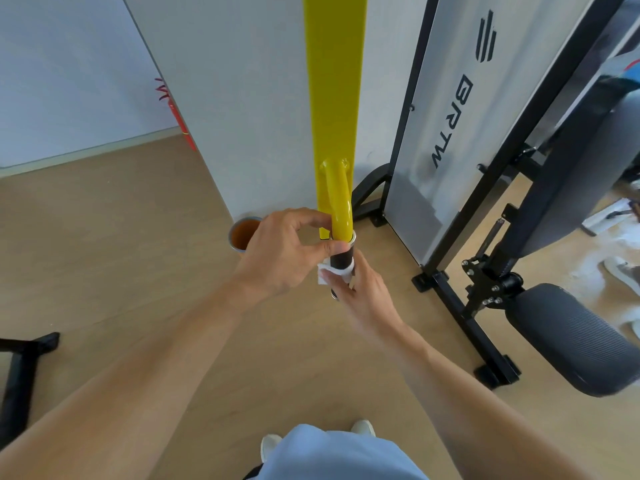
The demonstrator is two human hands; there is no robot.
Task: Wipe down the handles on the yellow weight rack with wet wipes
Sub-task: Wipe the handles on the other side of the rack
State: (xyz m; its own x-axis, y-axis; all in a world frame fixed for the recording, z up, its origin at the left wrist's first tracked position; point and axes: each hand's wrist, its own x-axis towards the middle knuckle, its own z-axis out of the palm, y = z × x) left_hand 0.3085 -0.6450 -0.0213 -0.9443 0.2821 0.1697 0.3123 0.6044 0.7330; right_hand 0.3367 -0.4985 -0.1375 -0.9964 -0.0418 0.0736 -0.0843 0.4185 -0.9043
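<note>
Head view, looking down at the yellow weight rack [334, 81]: its flat upright runs from the top edge to the floor at centre, against a grey wall panel. A curved yellow tube [337, 199] comes off the upright low down and bends toward the camera into the handle [341, 259], which has a black grip with a metal collar at the far end and a metal cap at the near end. Wet wipe [329, 271] is white, wrapped around the black grip about midway, bunched on the left side. Left hand [284, 252] comes in from the left; thumb and fingertips are pinched around the far end of the grip just below the collar, touching the top of the wipe. Right hand [363, 292] comes in from the near right; fingers are closed on the wipe and the grip from below, covering most of the near end. Both forearms bare. On the wooden floor [138, 254] just left of the rack's base, partly hidden behind the left hand, sits a metal cup [244, 233] of brown liquid. Right of the rack: a black-framed machine with a grey panel [446, 109] lettered BRTW, and a black padded roller [571, 341] nearer on the right. Black frame foot [24, 368] at the left edge. Light shorts and two pale shoes at the bottom centre.
</note>
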